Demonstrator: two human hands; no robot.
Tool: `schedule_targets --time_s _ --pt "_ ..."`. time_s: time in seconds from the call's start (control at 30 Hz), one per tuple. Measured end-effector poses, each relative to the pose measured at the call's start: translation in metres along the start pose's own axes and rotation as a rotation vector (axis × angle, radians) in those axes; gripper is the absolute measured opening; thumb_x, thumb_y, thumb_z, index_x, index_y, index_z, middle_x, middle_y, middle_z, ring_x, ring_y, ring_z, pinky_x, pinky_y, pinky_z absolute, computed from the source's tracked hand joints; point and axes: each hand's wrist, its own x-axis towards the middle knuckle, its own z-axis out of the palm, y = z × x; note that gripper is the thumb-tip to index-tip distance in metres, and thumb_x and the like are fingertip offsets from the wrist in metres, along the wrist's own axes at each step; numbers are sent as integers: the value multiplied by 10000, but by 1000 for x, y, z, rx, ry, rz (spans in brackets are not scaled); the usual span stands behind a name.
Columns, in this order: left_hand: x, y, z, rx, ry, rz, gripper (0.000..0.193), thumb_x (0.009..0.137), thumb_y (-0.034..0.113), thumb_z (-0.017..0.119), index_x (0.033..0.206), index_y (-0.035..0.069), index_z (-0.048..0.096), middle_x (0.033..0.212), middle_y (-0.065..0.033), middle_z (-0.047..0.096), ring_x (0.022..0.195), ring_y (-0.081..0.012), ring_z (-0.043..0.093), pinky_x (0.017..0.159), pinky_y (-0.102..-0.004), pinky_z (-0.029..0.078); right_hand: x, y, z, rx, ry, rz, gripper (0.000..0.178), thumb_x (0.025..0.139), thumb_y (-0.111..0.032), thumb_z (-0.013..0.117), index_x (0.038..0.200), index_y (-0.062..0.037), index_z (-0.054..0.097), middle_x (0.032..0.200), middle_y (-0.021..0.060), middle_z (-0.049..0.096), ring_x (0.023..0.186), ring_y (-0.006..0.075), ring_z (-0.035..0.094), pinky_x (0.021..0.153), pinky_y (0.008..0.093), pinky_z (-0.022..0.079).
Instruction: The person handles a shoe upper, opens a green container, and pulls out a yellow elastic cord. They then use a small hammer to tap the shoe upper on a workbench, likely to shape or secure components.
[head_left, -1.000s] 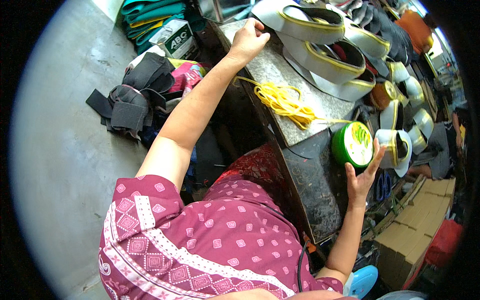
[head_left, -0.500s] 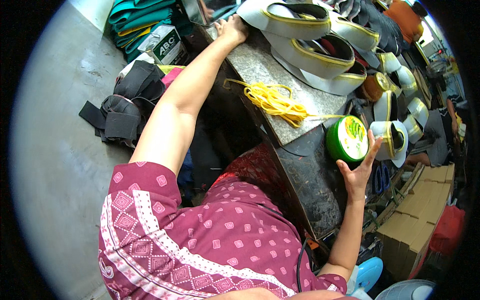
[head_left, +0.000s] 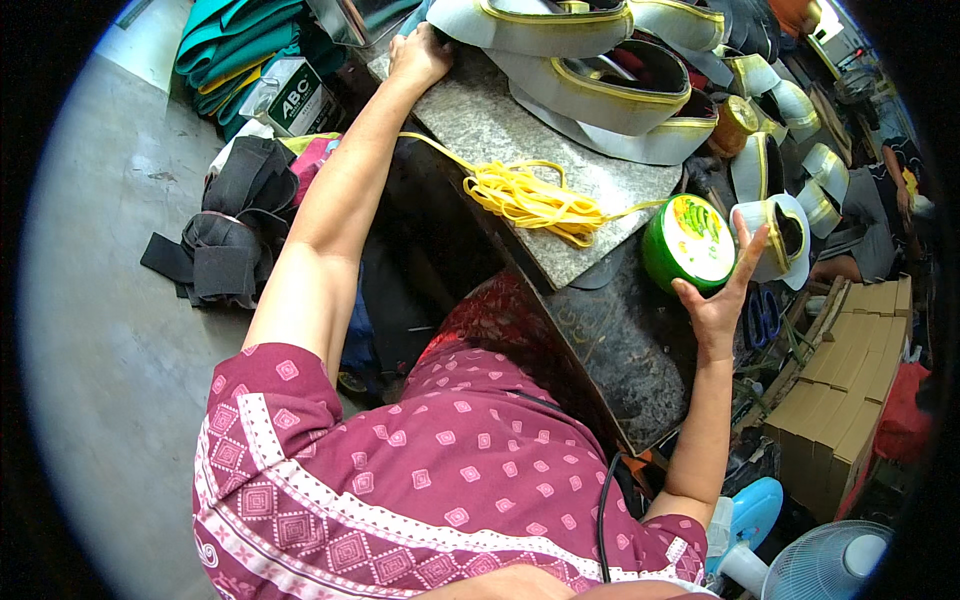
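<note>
My right hand (head_left: 716, 308) grips the near right side of a round green tub (head_left: 662, 262) with a white patterned top, thumb on one side and fingers stretched along the other. The tub is on the dark worktop beside a speckled stone slab (head_left: 560, 262). A loose bundle of yellow cord (head_left: 535, 203) lies on the slab, one strand running to the tub and another over the slab's edge. My left hand (head_left: 420, 57) rests with bent fingers at the slab's far left corner. Its fingertips are partly hidden, and what they hold, if anything, is unclear.
Grey visors (head_left: 600, 95) with yellow edging are piled at the slab's far side, with more to the right. Blue-handled scissors (head_left: 762, 318) lie right of my hand. Folded cardboard (head_left: 835, 365) and a fan (head_left: 830, 560) stand at right; black fabric strips (head_left: 228, 235) lie at left.
The view has shifted, so the slab, cord and tub appear further left and higher, and more of the fan shows. Both hands keep nearly the same places on the worktop.
</note>
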Motion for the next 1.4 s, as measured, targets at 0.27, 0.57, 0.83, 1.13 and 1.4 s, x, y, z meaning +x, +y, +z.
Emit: schedule_targets --time_s 0.27,0.57,0.83,1.13,1.4 --pt "-1 -1 2 -74 -25 -38 675 849 462 711 1288 -17 528 1214 -277 647 1189 -483 561 1050 -496 437 -6 -6 -7 33 -44 -20 1345 626 -390 939 1624 -121 79 1531 255 381 1341 336 489 1129 428 391" --pt "-53 31 -129 -223 -142 -232 651 830 375 730 1294 -33 526 1148 -305 657 1113 -401 650 963 -467 500 27 -53 12 200 -106 -120 1331 682 -460 896 1618 -85 29 1517 291 346 1334 371 489 1098 466 424" --pt "-201 136 -169 -928 -176 370 1269 587 478 949 1524 5 236 1386 -268 508 1255 -357 546 1072 -415 432 73 -78 96 159 -36 -126 1201 762 -418 847 1612 -50 82 1486 246 372 1354 337 419 1143 429 330" --pt "-167 113 -158 -930 13 221 1193 599 292 952 1509 -70 271 1324 -220 562 1244 -313 558 1089 -393 422 96 -91 127 337 -276 -204 792 1049 -495 415 1630 -162 -7 1588 212 298 1408 308 392 1171 429 294" --pt "-132 57 -160 -1034 -136 88 1260 555 152 956 1553 -46 214 1402 -156 531 1309 -221 495 1127 -345 374 96 -44 91 145 -245 46 679 1023 -348 570 1604 -200 251 1275 130 653 1196 230 615 983 386 505"
